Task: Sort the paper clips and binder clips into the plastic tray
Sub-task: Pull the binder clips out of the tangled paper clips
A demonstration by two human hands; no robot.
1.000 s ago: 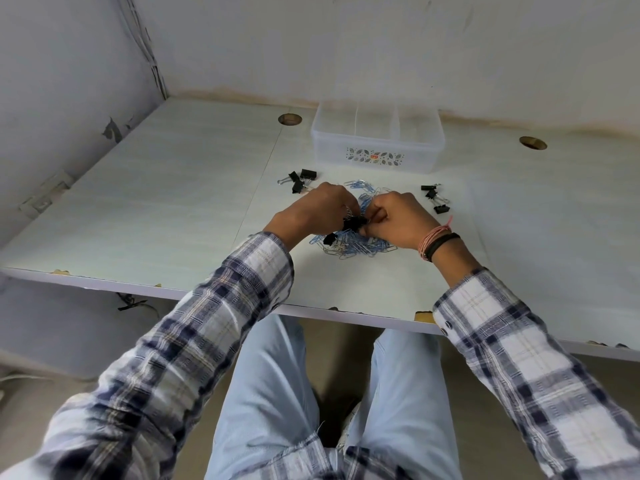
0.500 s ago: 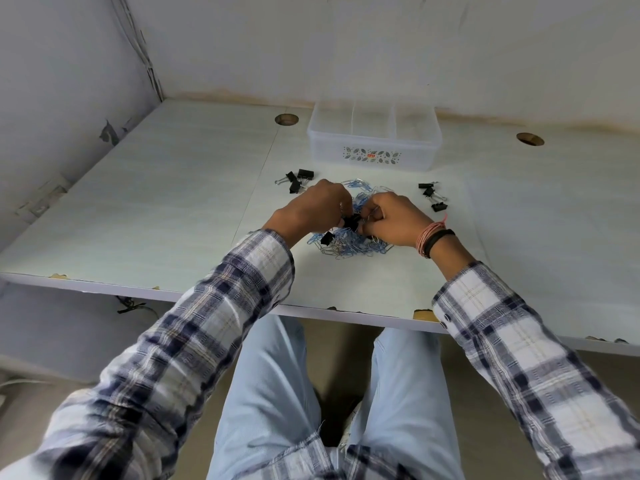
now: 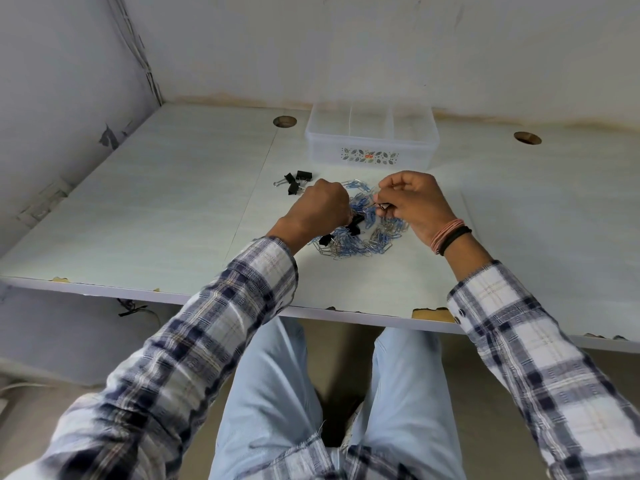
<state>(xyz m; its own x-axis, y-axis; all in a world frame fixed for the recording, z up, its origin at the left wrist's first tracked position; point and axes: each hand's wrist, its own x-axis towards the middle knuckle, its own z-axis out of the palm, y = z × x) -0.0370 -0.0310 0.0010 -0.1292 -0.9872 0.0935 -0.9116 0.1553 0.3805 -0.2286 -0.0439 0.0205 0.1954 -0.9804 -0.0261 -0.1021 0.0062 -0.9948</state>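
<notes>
Picking clips from the tangled blue-and-silver paper-clip heap | your left hand fisted, contents hidden | right hand pinching something small | clear compartmented plastic tray empty beyond | next: carry pinched piece there.

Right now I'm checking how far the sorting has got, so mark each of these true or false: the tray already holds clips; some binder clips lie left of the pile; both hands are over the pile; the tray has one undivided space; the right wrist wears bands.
1. The plastic tray already holds clips. False: its compartments look empty.
2. Black binder clips lie left of the paper clip pile. True.
3. The left hand and right hand are both over the pile. True.
4. The tray is one undivided space. False: dividers split it into compartments.
5. The right wrist wears bands. True: pink and black ones.
</notes>
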